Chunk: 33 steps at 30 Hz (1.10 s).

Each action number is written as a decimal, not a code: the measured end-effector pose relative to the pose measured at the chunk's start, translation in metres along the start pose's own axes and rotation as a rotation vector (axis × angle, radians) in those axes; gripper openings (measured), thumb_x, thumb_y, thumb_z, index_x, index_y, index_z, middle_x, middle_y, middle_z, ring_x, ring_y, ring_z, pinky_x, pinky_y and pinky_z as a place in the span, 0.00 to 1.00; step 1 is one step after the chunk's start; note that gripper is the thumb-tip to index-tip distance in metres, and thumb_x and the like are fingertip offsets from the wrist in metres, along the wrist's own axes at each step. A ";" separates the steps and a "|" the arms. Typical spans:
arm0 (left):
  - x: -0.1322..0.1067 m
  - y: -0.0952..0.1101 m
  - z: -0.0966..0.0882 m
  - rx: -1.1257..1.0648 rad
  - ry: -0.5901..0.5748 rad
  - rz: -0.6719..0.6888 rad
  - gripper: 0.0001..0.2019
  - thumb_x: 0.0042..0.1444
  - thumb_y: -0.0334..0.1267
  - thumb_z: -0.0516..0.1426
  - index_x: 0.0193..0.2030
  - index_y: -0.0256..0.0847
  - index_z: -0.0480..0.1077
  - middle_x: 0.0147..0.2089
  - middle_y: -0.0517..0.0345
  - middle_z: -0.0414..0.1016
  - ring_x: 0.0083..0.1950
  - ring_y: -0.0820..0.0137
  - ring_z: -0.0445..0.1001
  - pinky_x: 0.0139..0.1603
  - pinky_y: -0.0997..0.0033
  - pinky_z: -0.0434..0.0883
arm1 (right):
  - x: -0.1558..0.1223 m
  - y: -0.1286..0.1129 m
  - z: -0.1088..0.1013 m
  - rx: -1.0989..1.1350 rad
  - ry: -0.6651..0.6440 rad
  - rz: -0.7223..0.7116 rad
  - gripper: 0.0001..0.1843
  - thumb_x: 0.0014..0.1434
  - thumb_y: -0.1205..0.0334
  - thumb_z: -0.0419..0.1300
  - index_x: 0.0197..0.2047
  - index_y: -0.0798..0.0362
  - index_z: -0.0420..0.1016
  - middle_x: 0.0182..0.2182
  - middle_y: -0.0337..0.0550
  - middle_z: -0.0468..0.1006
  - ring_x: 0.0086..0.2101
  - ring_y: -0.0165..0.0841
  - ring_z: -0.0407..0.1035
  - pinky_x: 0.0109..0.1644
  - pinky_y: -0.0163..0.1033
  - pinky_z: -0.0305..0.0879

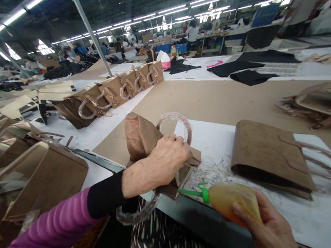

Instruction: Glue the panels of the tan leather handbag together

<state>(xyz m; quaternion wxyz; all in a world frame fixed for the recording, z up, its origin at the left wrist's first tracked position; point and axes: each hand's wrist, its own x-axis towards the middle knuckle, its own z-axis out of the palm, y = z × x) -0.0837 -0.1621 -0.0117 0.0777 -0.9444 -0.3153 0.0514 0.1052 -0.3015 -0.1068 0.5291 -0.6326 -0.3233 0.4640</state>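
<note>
A brown handbag (141, 134) lies at the table edge in front of me, its plastic-wrapped ring handles sticking out on both sides. My left hand (169, 157) is closed over the bag's edge, fingers curled down and partly hidden. In my right hand (266, 220) is a soft squeeze bottle (232, 202) of amber liquid with a green cap and a long green nozzle. The nozzle tip points left, right by the lower edge of the bag; whether it touches cannot be told.
Another brown handbag (270, 155) lies on its side to the right, with more bag parts (327, 101) behind it. A row of brown bags (114, 92) stands at the back left. Several unfinished bags (46, 181) crowd the left. Black fabric pieces (237, 68) lie farther off.
</note>
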 end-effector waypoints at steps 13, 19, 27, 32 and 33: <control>0.002 -0.005 0.006 0.020 0.078 -0.011 0.14 0.45 0.37 0.66 0.34 0.36 0.67 0.38 0.50 0.70 0.37 0.64 0.66 0.36 0.65 0.66 | 0.038 0.017 -0.008 -0.405 0.143 -0.187 0.30 0.48 0.34 0.62 0.43 0.49 0.68 0.33 0.40 0.77 0.33 0.43 0.71 0.37 0.42 0.65; 0.005 -0.010 0.000 -0.012 0.046 -0.024 0.14 0.45 0.38 0.65 0.35 0.37 0.67 0.38 0.51 0.70 0.37 0.63 0.67 0.35 0.64 0.67 | 0.050 0.034 -0.015 -0.636 0.143 -0.535 0.20 0.58 0.44 0.57 0.46 0.49 0.68 0.32 0.41 0.76 0.29 0.41 0.72 0.30 0.40 0.68; 0.005 -0.020 -0.010 -0.098 0.043 -0.062 0.04 0.53 0.35 0.58 0.33 0.37 0.67 0.35 0.53 0.70 0.37 0.62 0.69 0.34 0.64 0.65 | 0.064 0.029 -0.010 -0.802 0.151 -1.039 0.17 0.62 0.68 0.49 0.54 0.50 0.64 0.50 0.49 0.72 0.46 0.42 0.70 0.45 0.42 0.70; 0.004 -0.040 -0.024 -0.157 -0.007 -0.204 0.03 0.52 0.33 0.58 0.33 0.38 0.68 0.35 0.54 0.71 0.35 0.64 0.71 0.32 0.68 0.62 | 0.062 0.003 -0.040 -0.685 0.373 -0.913 0.21 0.60 0.51 0.58 0.54 0.50 0.68 0.45 0.48 0.75 0.42 0.50 0.72 0.42 0.49 0.71; 0.003 -0.045 -0.027 -0.181 0.000 -0.251 0.03 0.51 0.32 0.59 0.32 0.38 0.68 0.35 0.55 0.72 0.35 0.65 0.70 0.31 0.69 0.61 | 0.060 -0.002 -0.048 -0.610 0.408 -0.840 0.24 0.59 0.48 0.60 0.54 0.51 0.68 0.43 0.48 0.75 0.40 0.51 0.72 0.40 0.50 0.72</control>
